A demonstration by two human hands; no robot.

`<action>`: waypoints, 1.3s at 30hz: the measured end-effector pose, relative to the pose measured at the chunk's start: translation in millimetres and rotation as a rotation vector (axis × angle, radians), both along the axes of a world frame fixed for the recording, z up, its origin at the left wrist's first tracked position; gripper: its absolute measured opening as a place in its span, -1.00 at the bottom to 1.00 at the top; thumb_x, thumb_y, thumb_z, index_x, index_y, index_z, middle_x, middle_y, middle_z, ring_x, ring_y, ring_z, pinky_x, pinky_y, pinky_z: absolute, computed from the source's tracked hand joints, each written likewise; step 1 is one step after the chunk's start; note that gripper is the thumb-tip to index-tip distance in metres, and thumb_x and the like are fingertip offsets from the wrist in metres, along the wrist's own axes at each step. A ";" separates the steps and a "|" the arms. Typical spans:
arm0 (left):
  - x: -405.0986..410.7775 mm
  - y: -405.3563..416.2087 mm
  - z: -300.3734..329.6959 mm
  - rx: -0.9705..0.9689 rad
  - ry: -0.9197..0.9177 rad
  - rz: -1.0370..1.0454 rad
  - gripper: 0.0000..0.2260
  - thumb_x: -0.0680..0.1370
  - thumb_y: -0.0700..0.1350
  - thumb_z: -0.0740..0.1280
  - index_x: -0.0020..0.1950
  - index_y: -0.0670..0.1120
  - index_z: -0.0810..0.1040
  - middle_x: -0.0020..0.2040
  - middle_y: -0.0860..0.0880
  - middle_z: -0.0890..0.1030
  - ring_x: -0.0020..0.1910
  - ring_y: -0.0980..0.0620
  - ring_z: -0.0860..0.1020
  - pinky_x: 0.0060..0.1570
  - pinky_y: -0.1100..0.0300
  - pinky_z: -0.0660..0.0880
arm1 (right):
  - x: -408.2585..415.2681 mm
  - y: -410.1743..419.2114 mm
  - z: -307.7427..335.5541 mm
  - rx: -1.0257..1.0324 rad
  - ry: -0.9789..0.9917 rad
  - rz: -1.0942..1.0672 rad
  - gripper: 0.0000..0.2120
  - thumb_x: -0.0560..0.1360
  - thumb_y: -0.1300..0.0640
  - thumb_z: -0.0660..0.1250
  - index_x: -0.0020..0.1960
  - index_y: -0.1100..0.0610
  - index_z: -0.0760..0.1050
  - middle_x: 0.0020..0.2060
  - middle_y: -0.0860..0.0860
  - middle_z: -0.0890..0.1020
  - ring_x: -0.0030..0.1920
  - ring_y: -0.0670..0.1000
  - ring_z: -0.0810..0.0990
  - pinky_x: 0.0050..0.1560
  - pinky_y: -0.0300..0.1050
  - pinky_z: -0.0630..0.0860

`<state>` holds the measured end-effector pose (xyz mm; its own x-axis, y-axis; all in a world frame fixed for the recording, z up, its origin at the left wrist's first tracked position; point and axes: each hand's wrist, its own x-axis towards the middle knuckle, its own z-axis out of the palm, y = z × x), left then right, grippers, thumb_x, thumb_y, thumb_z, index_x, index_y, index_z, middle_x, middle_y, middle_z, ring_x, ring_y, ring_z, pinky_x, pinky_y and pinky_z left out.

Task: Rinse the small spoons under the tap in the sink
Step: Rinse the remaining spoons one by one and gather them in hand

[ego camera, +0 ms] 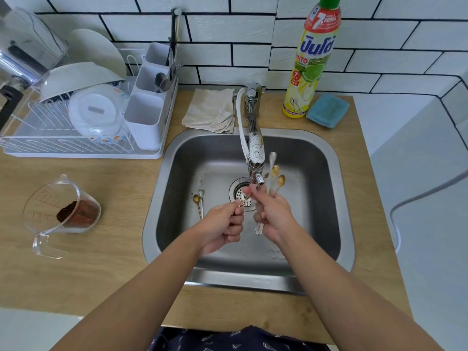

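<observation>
Over the steel sink [326, 158], my right hand [272, 214] grips a bunch of small spoons [274, 173], gold and silver bowls pointing up beside the tap [255, 153]. My left hand [222, 224] pinches the thin handle of one small spoon [244, 200], whose far end reaches under the tap's spout, touching my right fingers. Two more small spoons [198, 202], one gold and one silver, lie on the sink floor left of the drain [239, 192]. I cannot tell whether water is running.
A dish rack [76, 145] with bowls, plates and a cutlery holder stands at back left. A measuring jug [63, 211] with brown powder sits on the wooden counter at left. Behind the sink lie a cloth [210, 110], a detergent bottle [311, 59] and a blue sponge [328, 110].
</observation>
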<state>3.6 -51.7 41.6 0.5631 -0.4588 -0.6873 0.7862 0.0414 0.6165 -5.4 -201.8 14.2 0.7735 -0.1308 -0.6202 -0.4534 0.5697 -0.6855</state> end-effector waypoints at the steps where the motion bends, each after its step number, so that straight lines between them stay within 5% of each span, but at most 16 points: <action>1: 1.0 0.6 0.1 -0.002 -0.001 0.007 -0.65 0.70 0.02 0.16 -0.29 0.01 0.38 -0.42 0.06 0.17 -0.53 0.10 0.11 -0.50 0.23 0.16 | -3.5 4.0 0.2 0.001 -0.006 0.063 -0.89 0.59 0.14 0.45 0.01 0.19 0.67 -0.13 0.01 0.76 -0.59 -0.18 0.20 -0.62 -0.32 0.17; 9: -0.7 13.7 3.2 -0.040 0.061 -0.089 -0.62 0.69 0.04 0.16 -0.32 0.01 0.38 -0.40 0.04 0.18 -0.51 0.08 0.13 -0.48 0.22 0.21 | 12.9 -11.1 2.3 0.026 0.027 -0.112 -0.86 0.58 0.25 0.45 -0.06 0.04 0.56 -0.16 0.07 0.65 -0.63 -0.17 0.23 -0.64 -0.32 0.17; 12: 2.1 18.8 10.5 0.108 -0.006 -0.295 -0.52 0.66 0.22 0.08 -0.32 -0.05 0.43 -0.39 -0.05 0.41 -0.46 0.02 0.36 -0.40 0.19 0.37 | 9.2 -4.6 0.4 -0.038 -0.002 -0.070 -0.81 0.55 0.27 0.48 0.00 0.00 0.56 -0.21 0.05 0.73 -0.62 -0.16 0.22 -0.63 -0.30 0.16; 15: 4.0 17.2 14.3 0.379 -0.221 -0.380 -0.40 0.65 0.32 0.05 -0.08 -0.17 0.59 -0.19 -0.12 0.68 -0.36 -0.01 0.59 -0.39 0.22 0.51 | 2.1 4.2 -1.3 -0.155 -0.038 -0.014 -0.88 0.54 0.20 0.51 -0.04 0.04 0.59 -0.22 0.06 0.76 -0.57 -0.11 0.19 -0.60 -0.26 0.17; 19: -2.9 19.3 10.5 0.472 -0.407 -0.361 -0.61 0.71 0.07 0.11 -0.07 -0.18 0.52 -0.34 -0.10 0.56 -0.58 0.04 0.36 -0.54 0.22 0.26 | -0.9 15.0 -3.6 -0.346 -0.033 0.014 -0.85 0.65 0.05 0.37 -0.01 0.10 0.65 -0.28 -0.05 0.77 -0.60 -0.18 0.32 -0.56 -0.28 0.25; 23: -6.5 23.6 9.6 0.482 -0.411 -0.349 -0.63 0.72 0.04 0.12 -0.15 -0.15 0.48 -0.46 -0.06 0.45 -0.56 0.04 0.25 -0.52 0.19 0.18 | -9.2 17.7 -6.8 -0.423 -0.054 0.089 -0.75 0.70 0.01 0.25 0.03 0.01 0.70 -0.24 -0.12 0.77 -0.55 -0.11 0.26 -0.55 -0.23 0.27; 26: -5.7 24.4 10.7 0.434 -0.367 -0.333 -0.64 0.72 0.05 0.12 -0.15 -0.15 0.47 -0.47 -0.05 0.44 -0.58 0.06 0.23 -0.54 0.18 0.14 | -15.1 19.2 -5.5 -0.427 -0.097 0.086 -0.80 0.64 0.02 0.37 -0.11 -0.18 0.70 -0.16 -0.05 0.78 -0.54 -0.12 0.27 -0.54 -0.24 0.30; 30: -4.0 23.7 9.3 0.331 -0.258 -0.307 -0.65 0.71 0.08 0.15 -0.13 -0.13 0.45 -0.45 -0.05 0.43 -0.60 0.07 0.16 -0.58 0.20 0.07 | -11.0 14.0 -4.5 -0.354 -0.060 0.029 -0.75 0.67 0.03 0.32 -0.11 0.02 0.70 -0.13 -0.03 0.79 -0.53 -0.08 0.22 -0.56 -0.25 0.26; 35: -1.6 26.6 6.7 0.213 -0.124 -0.272 -0.67 0.69 0.08 0.19 -0.13 -0.12 0.45 -0.42 -0.05 0.42 -0.63 0.11 0.17 -0.63 0.29 0.08 | -12.8 5.9 -4.4 -0.315 -0.113 0.105 -0.86 0.64 0.16 0.34 -0.01 0.04 0.68 -0.04 0.00 0.79 -0.53 -0.12 0.29 -0.54 -0.30 0.28; 39: -1.9 23.2 6.8 0.141 -0.048 -0.249 -0.67 0.69 0.08 0.20 -0.16 -0.10 0.46 -0.43 -0.03 0.40 -0.65 0.14 0.18 -0.65 0.31 0.05 | -9.5 3.6 -2.3 -0.320 -0.103 0.080 -0.88 0.62 0.07 0.40 -0.04 0.07 0.66 -0.11 0.06 0.79 -0.58 -0.14 0.28 -0.57 -0.29 0.24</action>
<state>1.8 -28.6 48.4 0.4788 -0.4890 -0.7291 0.7313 -0.2374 0.6394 -14.9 -198.1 11.9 0.8453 -0.2429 -0.4758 -0.4071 0.2841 -0.8681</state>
